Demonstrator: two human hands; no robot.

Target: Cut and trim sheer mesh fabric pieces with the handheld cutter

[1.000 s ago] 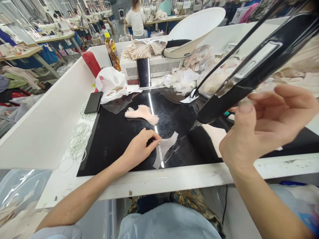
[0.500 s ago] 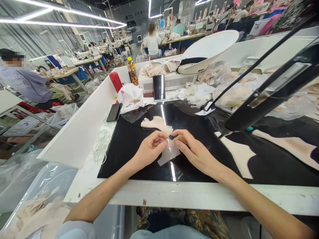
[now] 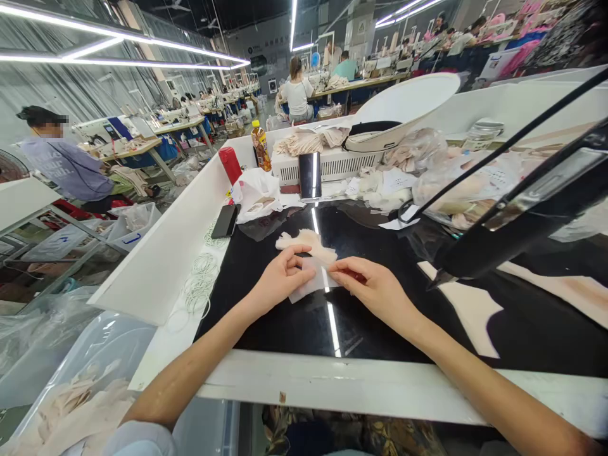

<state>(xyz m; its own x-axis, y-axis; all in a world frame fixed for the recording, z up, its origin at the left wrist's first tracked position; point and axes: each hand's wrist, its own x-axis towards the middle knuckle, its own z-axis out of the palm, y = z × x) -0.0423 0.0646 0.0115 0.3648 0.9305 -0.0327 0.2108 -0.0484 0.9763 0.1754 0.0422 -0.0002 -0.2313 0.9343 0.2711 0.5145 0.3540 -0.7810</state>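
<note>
Head — two hands (image 3: pixel 276 278), one translucent sheet (image 3: pixel 313 285)

The counter's front edge (image 3: pixel 351 380) looks smooth to me, its black top (image 3: pixel 285 335) mirror-glossy; I see a translucent sheet (image 3: pixel 304 289), matt beige cloth (image 3: pixel 472 310) near the front edge, crinkled clear plastic (image 3: pixel 479 180) toward the far edge.

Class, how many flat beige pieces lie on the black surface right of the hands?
2: the nearer piece, close to the tip of the black tool, and the farther piece, running to the picture's right edge. More may be hidden behind the tool.
</note>
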